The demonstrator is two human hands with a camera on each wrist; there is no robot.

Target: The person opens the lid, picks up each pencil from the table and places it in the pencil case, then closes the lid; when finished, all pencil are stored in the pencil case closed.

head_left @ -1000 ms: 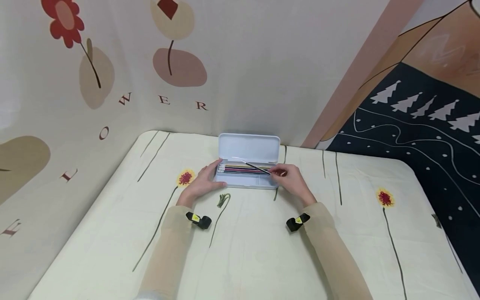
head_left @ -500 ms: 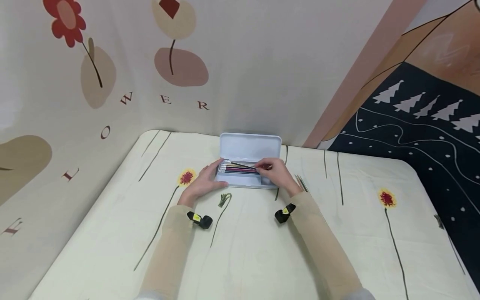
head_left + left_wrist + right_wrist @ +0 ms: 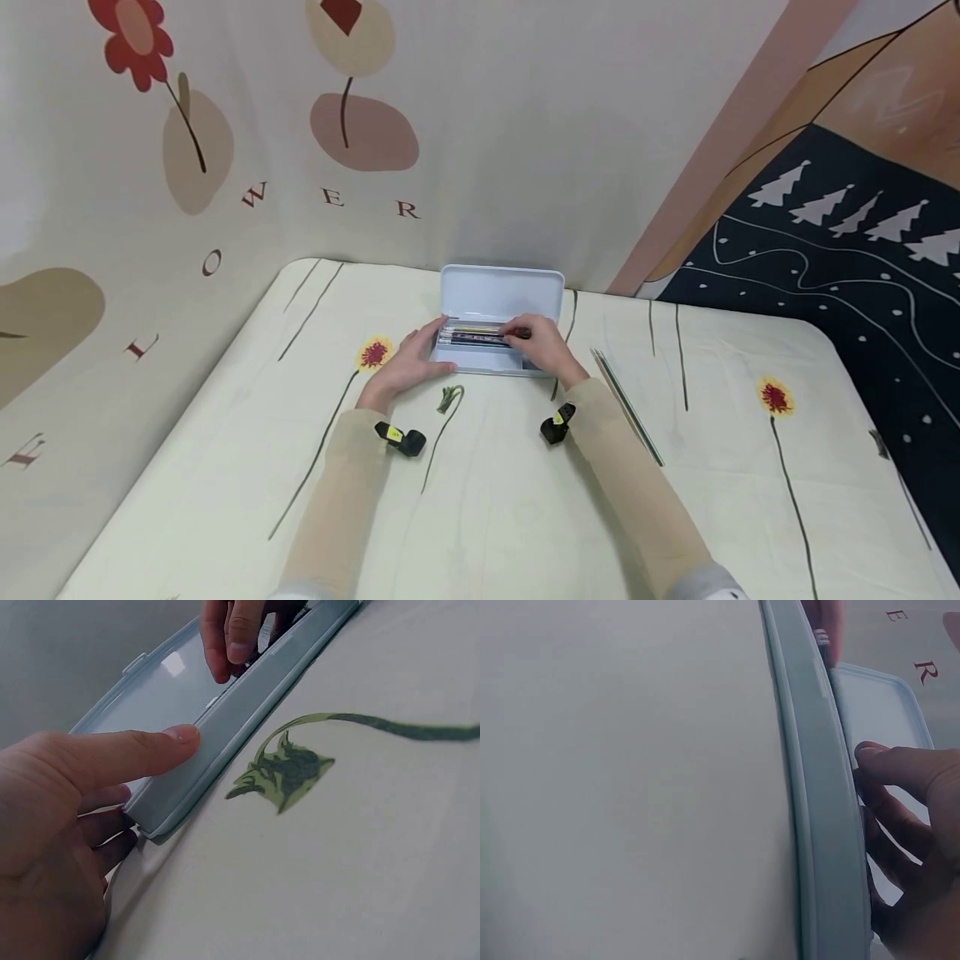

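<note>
A pale blue pencil case (image 3: pixel 487 360) stands with its lid (image 3: pixel 501 292) raised, near the table's back edge. Several pencils (image 3: pixel 471 335) lie side by side inside, their eraser ends to the left. My left hand (image 3: pixel 405 364) holds the case's left end; in the left wrist view its thumb (image 3: pixel 154 754) lies on the front wall and the fingers go round the corner. Over the right part of the case, my right hand (image 3: pixel 546 343) pinches a dark pencil low among the others. The fingers hide that pencil's right end and most of its length.
Beside the right forearm, some thin pencils (image 3: pixel 628 408) lie slantwise on the flower-printed cloth (image 3: pixel 480 517). A printed curtain (image 3: pixel 510 167) hangs right behind the case. Each wrist wears a black camera (image 3: pixel 405 442).
My right hand has moved left and lowered the slanted pencil into the case among the others. The pencils beside the right forearm have come into sight. My left hand has stayed put.
</note>
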